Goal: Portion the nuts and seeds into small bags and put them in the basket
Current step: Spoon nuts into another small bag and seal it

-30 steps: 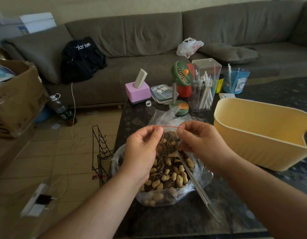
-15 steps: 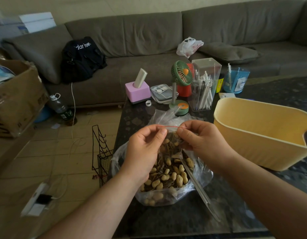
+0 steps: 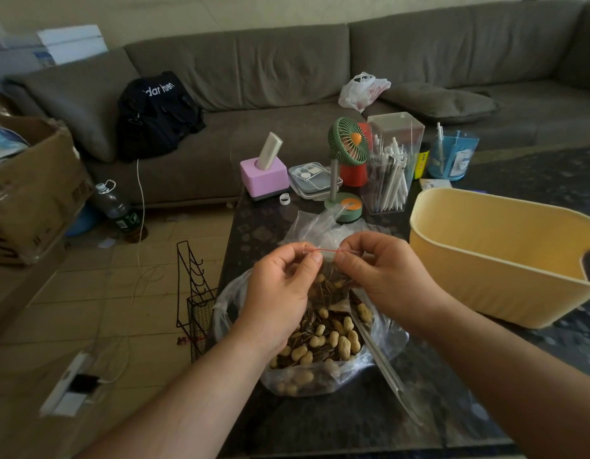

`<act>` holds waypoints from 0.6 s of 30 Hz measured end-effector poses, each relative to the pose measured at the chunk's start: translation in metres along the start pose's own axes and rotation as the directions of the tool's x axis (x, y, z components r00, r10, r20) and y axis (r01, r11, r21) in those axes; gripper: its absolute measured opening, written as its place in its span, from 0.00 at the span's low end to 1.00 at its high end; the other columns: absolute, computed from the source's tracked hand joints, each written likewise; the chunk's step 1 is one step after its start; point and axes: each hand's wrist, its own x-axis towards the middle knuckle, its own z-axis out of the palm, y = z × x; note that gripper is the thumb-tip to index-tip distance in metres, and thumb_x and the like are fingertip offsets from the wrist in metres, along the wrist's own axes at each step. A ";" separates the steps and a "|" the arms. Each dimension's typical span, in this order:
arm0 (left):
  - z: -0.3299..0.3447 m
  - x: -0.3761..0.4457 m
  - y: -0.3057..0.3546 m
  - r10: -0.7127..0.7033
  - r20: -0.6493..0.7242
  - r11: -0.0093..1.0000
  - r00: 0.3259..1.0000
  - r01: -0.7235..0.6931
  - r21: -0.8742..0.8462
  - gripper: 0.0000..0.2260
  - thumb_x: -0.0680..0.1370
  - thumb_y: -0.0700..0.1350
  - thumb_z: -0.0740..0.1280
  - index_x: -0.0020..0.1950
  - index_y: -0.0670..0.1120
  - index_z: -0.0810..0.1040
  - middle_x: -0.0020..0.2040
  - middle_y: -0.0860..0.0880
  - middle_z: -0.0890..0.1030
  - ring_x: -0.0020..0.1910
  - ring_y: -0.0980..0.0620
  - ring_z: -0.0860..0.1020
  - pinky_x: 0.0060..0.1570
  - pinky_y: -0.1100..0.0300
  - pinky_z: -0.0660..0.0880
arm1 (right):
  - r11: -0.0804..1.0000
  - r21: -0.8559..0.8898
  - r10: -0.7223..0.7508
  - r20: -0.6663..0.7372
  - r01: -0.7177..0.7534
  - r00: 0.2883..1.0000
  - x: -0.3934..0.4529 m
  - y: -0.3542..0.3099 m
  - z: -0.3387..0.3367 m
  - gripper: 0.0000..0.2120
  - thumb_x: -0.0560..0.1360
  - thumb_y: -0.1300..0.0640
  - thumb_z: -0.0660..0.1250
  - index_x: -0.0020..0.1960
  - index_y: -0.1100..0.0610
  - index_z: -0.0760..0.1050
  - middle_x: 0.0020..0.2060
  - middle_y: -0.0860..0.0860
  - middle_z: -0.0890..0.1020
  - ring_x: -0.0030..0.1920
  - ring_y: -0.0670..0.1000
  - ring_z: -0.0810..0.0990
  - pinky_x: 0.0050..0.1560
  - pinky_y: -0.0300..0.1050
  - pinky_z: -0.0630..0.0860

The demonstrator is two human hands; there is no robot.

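Red edged the mouth of a small bag (image 3: 333, 276) held at the centre of the frame, a thin line (image 3: 323, 250) stretched between two hands. The left hand (image 3: 280, 286) pinched the strip's left end between thumb and forefinger, and the right hand (image 3: 383, 270) pinched its right end the same way, so both hands were grasping the small bag by its top. Seeds and a few peanuts showed through its clear film below the fingers.

Just under it lay a big bag (image 3: 323, 346) of peanuts and striped seeds, open at the top, resting on the dark tabletop (image 3: 353, 422). More clear film (image 3: 383, 359) trailed from it toward the lower right.

At the right of the frame stood a yellow basket (image 3: 492, 260), near the right hand but apart from it.

Above centre, further back on the tabletop, were a green fan (image 3: 348, 144), a clear box of white pens (image 3: 389, 173), a pink block (image 3: 264, 175), a flat grey case (image 3: 312, 178), a red cup (image 3: 355, 172) behind the fan and a blue tub (image 3: 452, 157).

Along the top ran a grey sofa (image 3: 287, 71) with a black backpack (image 3: 157, 111) and a white sack (image 3: 363, 91) on it. At the left edge sat a carton (image 3: 32, 190), with a bottle (image 3: 116, 207) on the floor beside it and a black wire rack (image 3: 194, 293) by the tabletop's edge.
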 end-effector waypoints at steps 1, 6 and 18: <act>0.000 0.000 0.000 0.001 0.001 1.000 1.000 -0.001 -0.004 0.05 0.84 0.45 0.70 0.54 0.53 0.86 0.49 0.50 0.88 0.53 0.52 0.86 0.53 0.56 0.83 | 1.000 0.004 -0.002 0.003 0.002 1.000 0.000 0.001 0.000 0.04 0.80 0.56 0.72 0.47 0.54 0.82 0.41 0.60 0.84 0.42 0.62 0.83 0.50 0.66 0.81; -0.002 -0.001 0.001 0.021 0.007 1.000 1.000 -0.021 0.002 0.04 0.83 0.45 0.71 0.55 0.52 0.86 0.48 0.53 0.88 0.49 0.56 0.85 0.51 0.60 0.82 | 1.000 0.002 -0.020 0.012 0.020 1.000 0.002 0.001 -0.002 0.02 0.79 0.55 0.73 0.48 0.53 0.83 0.42 0.59 0.85 0.42 0.66 0.82 0.48 0.65 0.82; -0.002 0.000 0.002 0.025 0.018 1.000 1.000 -0.025 0.001 0.05 0.83 0.44 0.71 0.55 0.53 0.86 0.49 0.53 0.88 0.52 0.56 0.85 0.53 0.60 0.81 | 0.996 -0.077 -0.044 0.042 0.047 0.998 0.002 -0.001 -0.003 0.01 0.80 0.57 0.72 0.49 0.54 0.83 0.41 0.52 0.86 0.41 0.53 0.83 0.46 0.46 0.83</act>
